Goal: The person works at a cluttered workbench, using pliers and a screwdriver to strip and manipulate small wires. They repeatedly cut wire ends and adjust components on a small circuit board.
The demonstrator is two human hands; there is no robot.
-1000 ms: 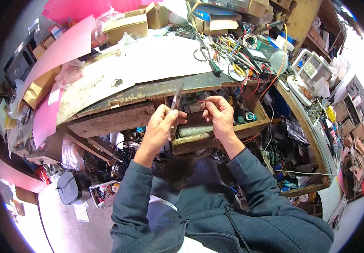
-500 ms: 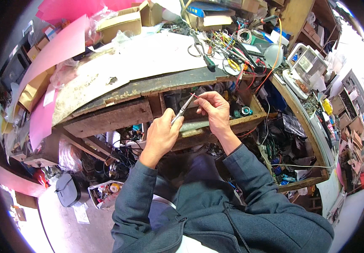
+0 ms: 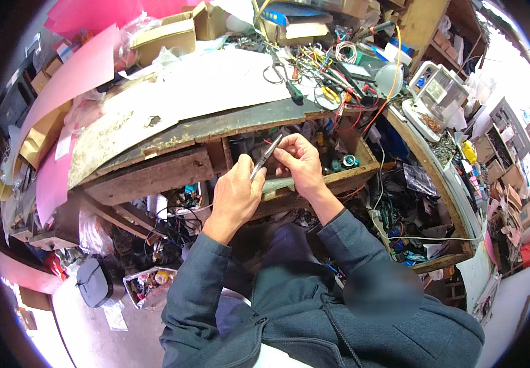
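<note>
My left hand [image 3: 235,191] is closed around the handles of a pair of long-nose pliers [image 3: 265,158]. Their metal jaws point up and away, toward the fingertips of my right hand [image 3: 302,164]. A thin red wire [image 3: 268,142] shows at the tip of the jaws. The thumb and fingers of my right hand are pinched together against the jaws, at the wire; its far end is hidden by the fingers. Both hands hang above an open wooden drawer [image 3: 363,176] filled with small parts.
Beyond the drawer, the workbench [image 3: 207,119] carries a white sheet [image 3: 216,80], tangled test leads, a dark-handled tool [image 3: 294,92] and cardboard boxes [image 3: 167,38]. A second cluttered drawer [image 3: 440,265] stands at the right. A bin of scraps [image 3: 148,288] sits on the floor, lower left.
The right fingertips have come in closer along the pliers' jaws. The red wire now pokes out on the left of the tip, instead of between tip and fingers. The whole view has shifted slightly.
</note>
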